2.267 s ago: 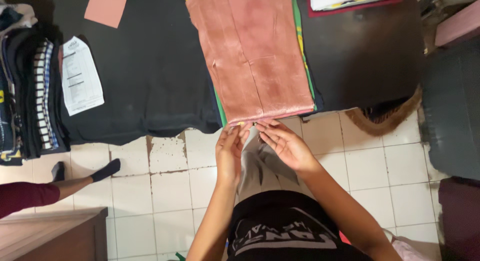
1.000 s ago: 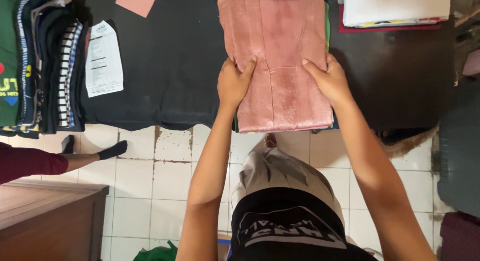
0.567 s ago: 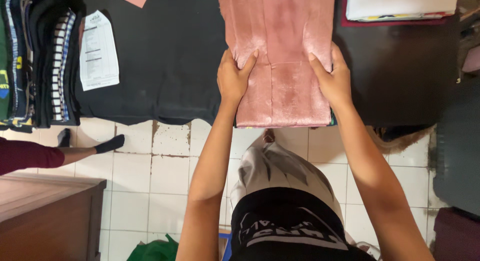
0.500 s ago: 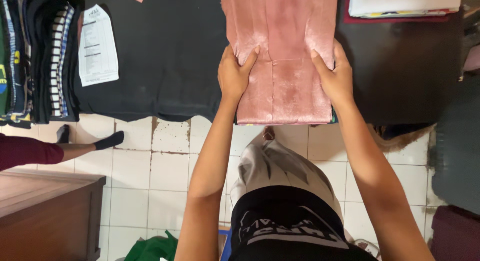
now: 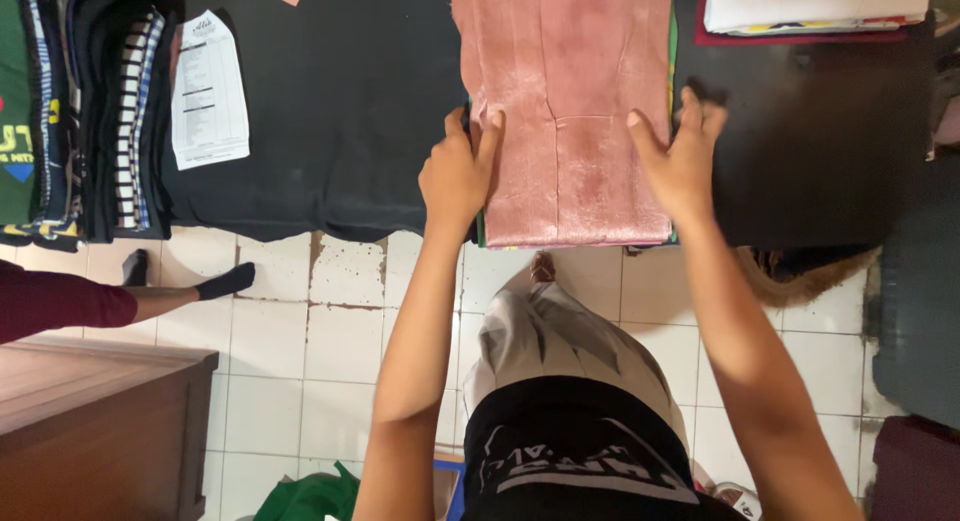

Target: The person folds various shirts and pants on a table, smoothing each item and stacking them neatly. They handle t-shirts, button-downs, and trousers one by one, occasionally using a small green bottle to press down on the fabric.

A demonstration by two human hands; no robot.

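A folded pink garment (image 5: 565,91) lies on a table covered with black cloth (image 5: 340,111), on top of a green piece that shows at its edges. My left hand (image 5: 458,171) rests at the garment's left edge near its front, thumb on the fabric and fingers curled at the side. At the right edge, my right hand (image 5: 682,159) lies flat with fingers spread, partly on the pink fabric and partly on the black cloth.
A stack of folded dark and striped clothes (image 5: 90,101) sits at the table's left end, beside a white printed sheet (image 5: 208,93). Folded white and red items (image 5: 815,9) lie at the back right. Another person's leg in a black sock (image 5: 150,296) crosses the tiled floor. A wooden cabinet (image 5: 95,431) stands lower left.
My hands moved up from the garment's front edge onto its sides. The right hand has just shifted outward to the right edge with fingers spread.
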